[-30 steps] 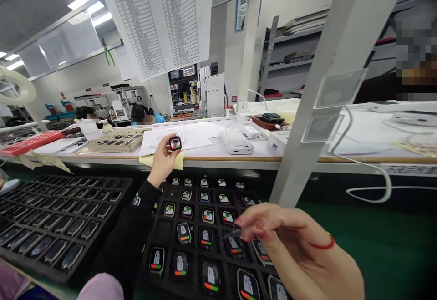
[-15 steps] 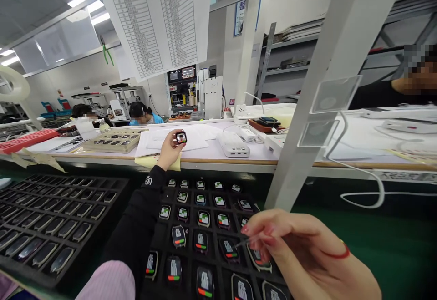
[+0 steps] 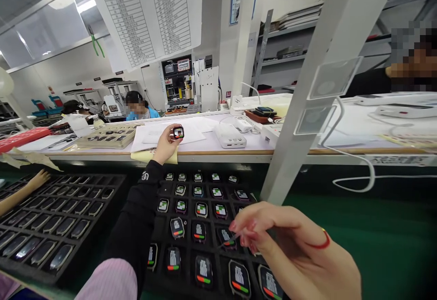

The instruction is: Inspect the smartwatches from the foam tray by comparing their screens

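My left hand (image 3: pixel 167 143) is stretched out over the bench and closed on a smartwatch body (image 3: pixel 178 132) without a strap, its screen lit and facing me. At the lower right, my right hand (image 3: pixel 293 245) pinches a thin, pointed stick-like tool (image 3: pixel 229 241) between thumb and fingers. What kind of tool it is I cannot make out. Its tip hangs over a black foam tray (image 3: pixel 159 234) that holds several watch bodies with lit screens, such as a watch body (image 3: pixel 204 270) near the front. Part of the tray is hidden behind my right hand.
On the left, a second black tray (image 3: pixel 118 186) holds several dark-screened watches; a co-worker's hand (image 3: pixel 39 180) reaches over it. A white box-shaped device (image 3: pixel 230 136), papers (image 3: pixel 148 136) and a beige parts tray (image 3: pixel 126 143) lie on the bench. A slanted white post (image 3: pixel 297 150) rises at the right.
The view has shifted slightly. My right hand and its tool have moved a little left over the tray. A co-worker's hand has come in over the left tray.
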The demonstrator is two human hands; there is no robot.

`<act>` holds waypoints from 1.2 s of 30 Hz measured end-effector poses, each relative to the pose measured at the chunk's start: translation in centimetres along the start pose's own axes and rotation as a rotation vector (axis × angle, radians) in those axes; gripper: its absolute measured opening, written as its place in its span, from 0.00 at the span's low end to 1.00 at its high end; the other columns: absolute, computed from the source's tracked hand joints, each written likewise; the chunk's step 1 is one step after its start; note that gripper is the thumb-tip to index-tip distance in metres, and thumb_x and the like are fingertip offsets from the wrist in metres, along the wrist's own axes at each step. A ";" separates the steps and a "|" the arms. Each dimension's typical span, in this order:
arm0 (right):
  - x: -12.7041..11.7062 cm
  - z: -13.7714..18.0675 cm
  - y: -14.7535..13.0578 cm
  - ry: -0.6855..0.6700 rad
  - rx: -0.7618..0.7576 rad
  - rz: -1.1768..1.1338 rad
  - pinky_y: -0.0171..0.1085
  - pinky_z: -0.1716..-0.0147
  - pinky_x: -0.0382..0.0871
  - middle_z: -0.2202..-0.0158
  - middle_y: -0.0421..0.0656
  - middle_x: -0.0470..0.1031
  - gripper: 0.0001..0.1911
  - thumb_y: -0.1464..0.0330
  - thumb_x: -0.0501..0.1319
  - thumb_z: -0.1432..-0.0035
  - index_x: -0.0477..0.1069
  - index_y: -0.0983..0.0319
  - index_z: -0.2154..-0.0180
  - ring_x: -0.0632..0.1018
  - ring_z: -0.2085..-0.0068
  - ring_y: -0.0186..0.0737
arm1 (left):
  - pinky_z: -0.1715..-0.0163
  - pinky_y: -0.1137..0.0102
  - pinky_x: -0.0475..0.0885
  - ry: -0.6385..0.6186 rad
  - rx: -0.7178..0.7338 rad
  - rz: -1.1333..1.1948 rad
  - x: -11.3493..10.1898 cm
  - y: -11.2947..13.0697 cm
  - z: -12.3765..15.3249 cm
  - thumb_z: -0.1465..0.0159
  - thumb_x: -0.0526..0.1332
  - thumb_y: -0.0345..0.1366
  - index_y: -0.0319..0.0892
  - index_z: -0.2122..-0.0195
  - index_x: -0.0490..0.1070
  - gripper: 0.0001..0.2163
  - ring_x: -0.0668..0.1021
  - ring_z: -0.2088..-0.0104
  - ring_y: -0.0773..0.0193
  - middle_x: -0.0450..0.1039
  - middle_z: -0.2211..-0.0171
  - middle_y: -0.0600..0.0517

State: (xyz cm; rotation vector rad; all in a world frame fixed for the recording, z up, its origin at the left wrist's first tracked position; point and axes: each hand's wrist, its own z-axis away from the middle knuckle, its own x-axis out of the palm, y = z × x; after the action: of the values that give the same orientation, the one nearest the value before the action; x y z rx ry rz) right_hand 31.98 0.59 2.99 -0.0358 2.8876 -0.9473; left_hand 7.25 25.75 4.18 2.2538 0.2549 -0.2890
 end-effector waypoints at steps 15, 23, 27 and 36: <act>-0.2 0.2 0.0 0.030 -0.018 -0.024 0.32 0.75 0.75 0.70 0.40 0.77 0.12 0.78 0.58 0.29 0.72 0.55 0.61 0.80 0.69 0.40 | 0.57 0.59 0.80 0.002 0.014 -0.025 0.1 0.0 -0.1 0.30 0.64 0.38 0.40 0.44 0.70 0.16 0.80 0.56 0.59 0.75 0.49 0.45; -0.3 0.0 0.2 0.002 -0.022 -0.019 0.30 0.76 0.73 0.70 0.39 0.76 0.10 0.74 0.58 0.26 0.71 0.55 0.60 0.80 0.70 0.38 | 0.61 0.63 0.80 0.021 -0.031 -0.022 0.2 0.5 0.1 0.31 0.64 0.37 0.40 0.42 0.69 0.17 0.80 0.60 0.61 0.75 0.51 0.46; -0.1 -0.1 0.2 0.009 -0.030 -0.008 0.29 0.70 0.75 0.71 0.38 0.75 0.08 0.72 0.59 0.25 0.71 0.56 0.61 0.80 0.69 0.37 | 0.61 0.63 0.80 0.020 -0.044 -0.006 0.2 0.7 0.2 0.31 0.64 0.37 0.40 0.43 0.70 0.16 0.80 0.61 0.62 0.75 0.52 0.46; 0.4 0.3 0.1 0.075 0.101 -0.188 0.29 0.69 0.82 0.59 0.41 0.78 0.07 0.71 0.61 0.25 0.73 0.57 0.59 0.82 0.69 0.34 | 0.58 0.60 0.80 0.063 -0.146 0.073 0.2 0.9 0.0 0.30 0.64 0.39 0.40 0.44 0.71 0.16 0.80 0.57 0.59 0.75 0.51 0.46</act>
State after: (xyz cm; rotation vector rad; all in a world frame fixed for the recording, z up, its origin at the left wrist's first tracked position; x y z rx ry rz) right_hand 31.63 0.48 2.63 -0.2744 2.9396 -1.1480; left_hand 7.74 25.22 4.78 2.1245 0.2197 -0.1556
